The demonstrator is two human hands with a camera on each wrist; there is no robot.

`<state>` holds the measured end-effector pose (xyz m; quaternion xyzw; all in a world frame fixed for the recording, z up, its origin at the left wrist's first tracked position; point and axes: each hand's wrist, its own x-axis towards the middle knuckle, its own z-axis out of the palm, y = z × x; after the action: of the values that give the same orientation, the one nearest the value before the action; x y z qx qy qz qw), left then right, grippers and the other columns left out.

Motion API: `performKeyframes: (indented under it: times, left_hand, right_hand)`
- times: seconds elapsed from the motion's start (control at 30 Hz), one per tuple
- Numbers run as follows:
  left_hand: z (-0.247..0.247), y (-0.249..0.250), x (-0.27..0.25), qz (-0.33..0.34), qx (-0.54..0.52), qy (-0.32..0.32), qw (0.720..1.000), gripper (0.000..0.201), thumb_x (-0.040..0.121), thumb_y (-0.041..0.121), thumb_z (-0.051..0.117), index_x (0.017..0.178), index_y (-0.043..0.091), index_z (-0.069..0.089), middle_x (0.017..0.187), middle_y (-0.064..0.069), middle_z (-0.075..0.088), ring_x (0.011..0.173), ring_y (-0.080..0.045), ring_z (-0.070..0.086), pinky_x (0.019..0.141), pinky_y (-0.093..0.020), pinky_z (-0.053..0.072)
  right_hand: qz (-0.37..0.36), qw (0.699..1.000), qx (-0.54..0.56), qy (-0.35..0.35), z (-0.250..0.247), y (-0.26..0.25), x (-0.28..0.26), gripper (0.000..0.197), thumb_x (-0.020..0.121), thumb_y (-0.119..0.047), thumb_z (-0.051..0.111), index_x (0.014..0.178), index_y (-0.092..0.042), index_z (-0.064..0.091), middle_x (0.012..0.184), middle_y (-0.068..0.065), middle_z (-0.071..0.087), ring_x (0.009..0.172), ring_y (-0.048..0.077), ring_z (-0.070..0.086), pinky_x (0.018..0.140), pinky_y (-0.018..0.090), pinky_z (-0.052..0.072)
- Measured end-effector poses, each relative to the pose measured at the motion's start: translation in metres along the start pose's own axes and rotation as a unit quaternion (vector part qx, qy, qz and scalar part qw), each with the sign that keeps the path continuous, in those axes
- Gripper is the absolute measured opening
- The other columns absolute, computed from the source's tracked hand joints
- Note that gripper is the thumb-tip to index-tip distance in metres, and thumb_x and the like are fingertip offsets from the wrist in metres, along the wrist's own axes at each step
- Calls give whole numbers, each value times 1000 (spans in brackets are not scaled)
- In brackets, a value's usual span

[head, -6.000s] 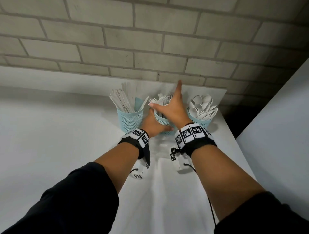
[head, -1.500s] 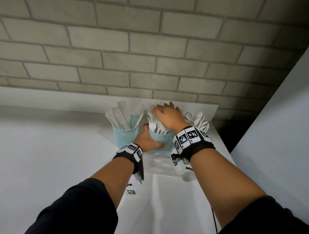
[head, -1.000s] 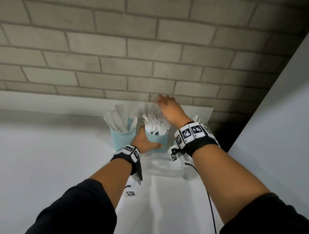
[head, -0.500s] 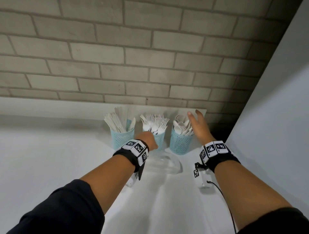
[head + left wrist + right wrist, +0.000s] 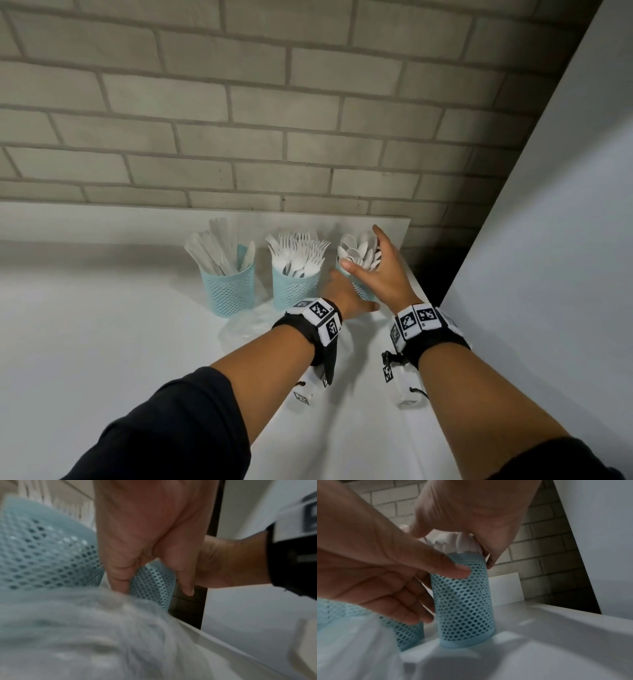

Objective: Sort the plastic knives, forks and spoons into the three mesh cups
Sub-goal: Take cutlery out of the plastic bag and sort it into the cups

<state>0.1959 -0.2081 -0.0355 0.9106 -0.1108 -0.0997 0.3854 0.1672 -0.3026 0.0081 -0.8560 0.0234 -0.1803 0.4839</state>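
Three pale blue mesh cups stand in a row by the brick wall. The left one is the knife cup (image 5: 227,289), the middle one the fork cup (image 5: 296,291) and the right one the spoon cup (image 5: 362,292) (image 5: 464,601). Each is full of white cutlery. My right hand (image 5: 366,253) (image 5: 453,545) is cupped over the spoons (image 5: 356,251), thumb at the near-left rim and fingers curled down the far side. My left hand (image 5: 346,294) (image 5: 150,584) grips the spoon cup's lower side, fingers to its left and thumb across its front.
A crumpled clear plastic bag (image 5: 246,329) lies on the white table (image 5: 102,325) just in front of the cups. The table's right edge (image 5: 421,291) runs close beside the spoon cup, with a dark gap and a white panel (image 5: 548,240) beyond.
My right hand left the forks, swung right past the spoon cup and now covers its top. My left hand moved from the fork cup to the spoon cup.
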Motion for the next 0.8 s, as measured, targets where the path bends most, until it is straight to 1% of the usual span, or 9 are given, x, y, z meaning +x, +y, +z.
performKeyframes:
  times: [0.13, 0.3, 0.37, 0.4, 0.47, 0.5, 0.57, 0.67, 0.8]
  left_hand:
    - [-6, 2, -4, -13, -100, 50, 994, 131, 49, 48, 86, 148, 12, 9, 150, -8, 28, 139, -28, 30, 112, -44, 33]
    - [-6, 2, 2, -20, -139, 80, 987, 109, 54, 36, 88, 137, 9, 24, 138, -6, 43, 127, -26, 45, 106, -38, 40]
    - [-5, 1, 5, -9, -137, 73, 988, 107, 56, 33, 89, 138, 9, 23, 137, -6, 46, 126, -26, 47, 105, -36, 40]
    - [-4, 0, 7, -7, -132, 67, 989, 107, 57, 32, 88, 139, 9, 23, 136, -6, 47, 125, -26, 48, 106, -37, 40]
    - [-4, 0, 9, -5, -120, 59, 991, 105, 59, 31, 87, 138, 7, 23, 132, -7, 49, 122, -26, 50, 105, -38, 41]
    - [-4, -1, 10, -3, -124, 59, 990, 103, 58, 30, 88, 136, 8, 24, 129, -7, 51, 119, -26, 53, 102, -36, 43]
    - [-5, -3, 10, 2, -130, 66, 989, 96, 57, 28, 89, 128, 9, 26, 122, -7, 55, 111, -26, 57, 96, -35, 47]
    - [-8, -3, 8, 1, -127, 65, 990, 95, 59, 26, 87, 128, 8, 25, 124, -9, 53, 113, -28, 56, 97, -36, 46]
    - [-8, -2, 9, 1, -117, 61, 991, 95, 58, 30, 87, 126, 9, 25, 119, -8, 54, 111, -27, 56, 97, -37, 46]
  right_hand:
    - [-15, 1000, -12, 21, 0, 10, 1, 107, 64, -39, 83, 147, -28, 18, 150, 2, 26, 136, 16, 33, 105, 27, 32]
    - [3, 1000, -10, 25, 0, 2, 20, 110, 64, -41, 83, 148, -31, 13, 157, -1, 9, 141, 15, 23, 104, 24, 26]
    - [2, 1000, -27, -7, 4, -3, 28, 100, 65, -40, 82, 145, -31, 25, 156, -1, 15, 139, 13, 26, 103, 23, 26]
    - [-11, 999, -37, -26, 7, -4, 30, 92, 64, -39, 83, 141, -30, 34, 151, -1, 28, 134, 13, 34, 104, 24, 30]
    - [-32, 998, -53, -34, 10, -4, 33, 68, 64, -35, 83, 124, -25, 53, 127, -4, 52, 114, 13, 54, 95, 26, 46]
    - [-31, 998, -54, -16, 9, -4, 33, 56, 65, -33, 82, 114, -23, 57, 116, -4, 56, 104, 14, 58, 87, 27, 50]
    - [-23, 999, -37, 31, 6, -2, 33, 46, 67, -29, 80, 107, -22, 58, 108, -5, 56, 97, 13, 59, 79, 24, 49]
    - [-55, 997, -49, 36, 12, -2, 28, 47, 70, -25, 77, 113, -22, 58, 111, -5, 54, 96, 8, 54, 81, 21, 44]
    - [-62, 993, 11, 103, 11, -2, 28, 27, 71, -13, 76, 94, -20, 63, 98, -2, 55, 84, 11, 56, 72, 15, 44]
